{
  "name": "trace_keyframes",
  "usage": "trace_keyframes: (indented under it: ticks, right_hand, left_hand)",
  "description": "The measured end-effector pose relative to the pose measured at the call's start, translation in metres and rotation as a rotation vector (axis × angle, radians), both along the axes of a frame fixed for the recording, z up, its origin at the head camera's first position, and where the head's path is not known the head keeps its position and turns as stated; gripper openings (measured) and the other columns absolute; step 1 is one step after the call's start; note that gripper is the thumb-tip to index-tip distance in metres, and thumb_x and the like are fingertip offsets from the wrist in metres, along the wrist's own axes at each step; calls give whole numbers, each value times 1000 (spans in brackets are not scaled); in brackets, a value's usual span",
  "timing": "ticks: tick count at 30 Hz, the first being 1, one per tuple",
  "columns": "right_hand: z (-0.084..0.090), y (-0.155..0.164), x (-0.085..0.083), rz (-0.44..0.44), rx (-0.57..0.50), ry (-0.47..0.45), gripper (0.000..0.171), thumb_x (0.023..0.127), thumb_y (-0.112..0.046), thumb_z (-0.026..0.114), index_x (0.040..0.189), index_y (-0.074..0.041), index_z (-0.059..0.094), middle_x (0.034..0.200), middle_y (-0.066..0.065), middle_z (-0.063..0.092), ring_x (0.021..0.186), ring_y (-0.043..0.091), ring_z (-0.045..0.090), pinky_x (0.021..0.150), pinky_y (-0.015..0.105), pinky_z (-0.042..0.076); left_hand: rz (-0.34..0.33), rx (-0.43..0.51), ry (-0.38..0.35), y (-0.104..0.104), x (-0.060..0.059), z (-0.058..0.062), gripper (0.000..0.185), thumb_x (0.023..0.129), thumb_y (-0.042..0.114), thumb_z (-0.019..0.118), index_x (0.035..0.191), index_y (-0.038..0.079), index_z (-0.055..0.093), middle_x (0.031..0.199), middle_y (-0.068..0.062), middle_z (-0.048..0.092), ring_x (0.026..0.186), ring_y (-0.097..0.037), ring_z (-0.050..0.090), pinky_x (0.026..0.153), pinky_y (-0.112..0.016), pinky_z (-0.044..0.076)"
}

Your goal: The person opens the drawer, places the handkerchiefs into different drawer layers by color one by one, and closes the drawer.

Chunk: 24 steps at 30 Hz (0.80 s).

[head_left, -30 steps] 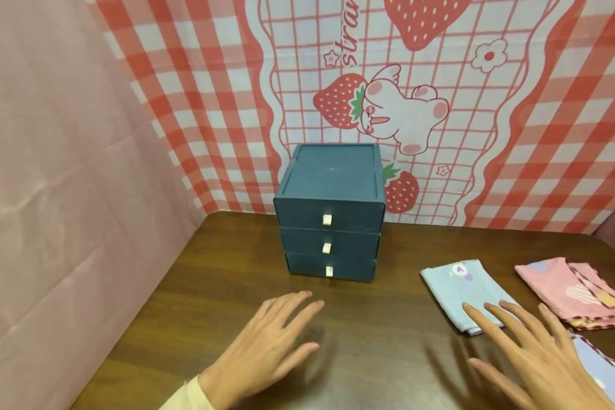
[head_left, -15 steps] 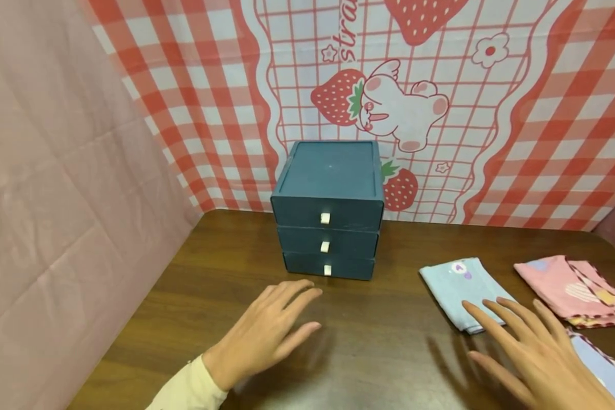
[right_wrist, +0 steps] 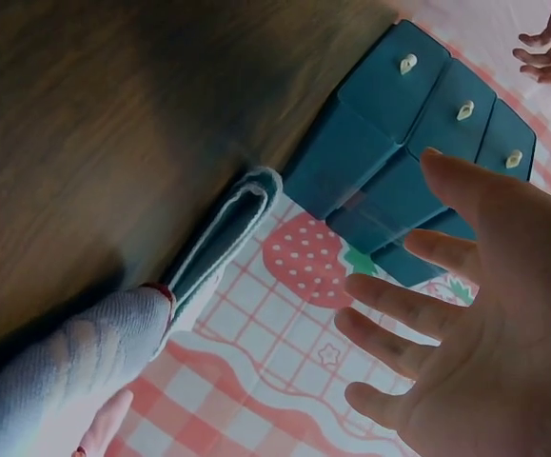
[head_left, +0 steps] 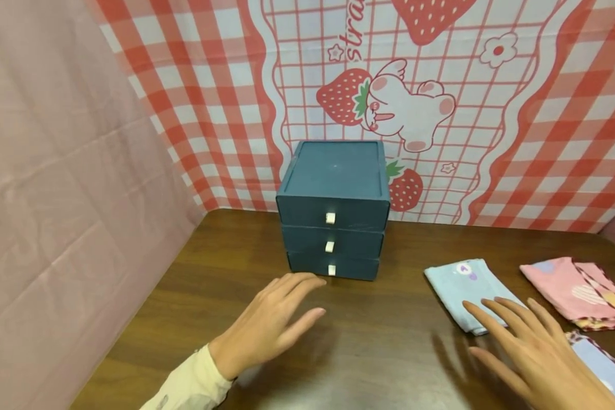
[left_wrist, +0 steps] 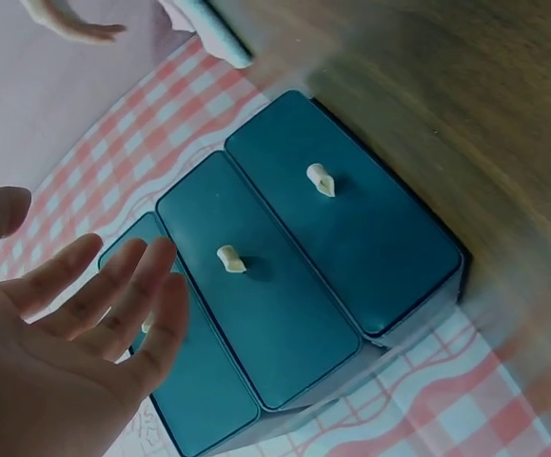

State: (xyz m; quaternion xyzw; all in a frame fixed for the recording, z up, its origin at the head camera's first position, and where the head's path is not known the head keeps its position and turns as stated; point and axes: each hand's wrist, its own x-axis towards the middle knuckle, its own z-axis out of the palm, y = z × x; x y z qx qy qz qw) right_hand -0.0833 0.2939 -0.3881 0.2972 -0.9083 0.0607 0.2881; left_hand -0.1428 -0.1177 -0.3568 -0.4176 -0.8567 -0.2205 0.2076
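Note:
A dark teal chest of three drawers (head_left: 333, 171) stands on the table with every drawer closed and a small pale pull on each front. My left hand (head_left: 271, 324) hovers in front of it, fingers extended and slightly bent, holding nothing. In the left wrist view the left hand (left_wrist: 85, 333) appears apart from the drawer fronts. My right hand (head_left: 538, 353) is spread above the table by the folded light blue cloth (head_left: 466, 290), overlapping it in the head view. The right wrist view shows the right hand (right_wrist: 484, 286) with nothing in its fingers.
A folded pink cloth (head_left: 579, 290) lies right of the light blue one. A folded lavender cloth (head_left: 607, 367) is partly hidden by the right hand. Red-and-white checked fabric (head_left: 225, 114) hangs behind the table (head_left: 184, 285); pink fabric (head_left: 72, 199) hangs at the left.
My left hand has moved a little forward, toward the bottom drawer. The right hand has hardly moved. The head view has shifted slightly; the chest and cloths stay put.

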Motion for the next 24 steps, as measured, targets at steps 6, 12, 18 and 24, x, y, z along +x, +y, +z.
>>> trace_keyframes:
  ticks: [6, 12, 18, 24]
  right_hand:
    - [-2, 1, -1, 0, 4, -25, 66, 101, -64, 36, 140, -14, 56, 119, 13, 62, 112, 34, 49, 123, 32, 3]
    - [0, -3, -5, -10, -1, -37, 64, 98, -62, 48, 135, -12, 59, 120, 14, 62, 114, 35, 49, 123, 31, 3]
    - [1, -7, -9, -3, 20, -35, 64, 99, -63, 45, 131, -10, 61, 117, 12, 63, 110, 35, 52, 123, 31, 3]
    - [3, -11, -16, 7, 6, 0, 66, 102, -62, 34, 124, -8, 64, 114, 14, 65, 109, 34, 54, 123, 29, 3]
  left_hand:
    - [-31, 67, -85, 1, -1, 8, 38, 104, 36, 52, 134, 14, 57, 132, 5, 58, 124, -7, 53, 104, -31, 46]
    - [-110, 219, -315, 3, -2, 15, 32, 105, 31, 52, 132, 14, 58, 123, 9, 61, 112, -4, 58, 92, -27, 53]
    - [-138, 342, -445, 6, -2, 20, 24, 105, 24, 54, 124, 13, 62, 111, 7, 66, 96, -8, 63, 77, -26, 57]
    - [-85, 403, -587, 10, -10, 26, 26, 106, 29, 51, 123, 15, 63, 104, 4, 69, 86, -10, 67, 72, -33, 59]
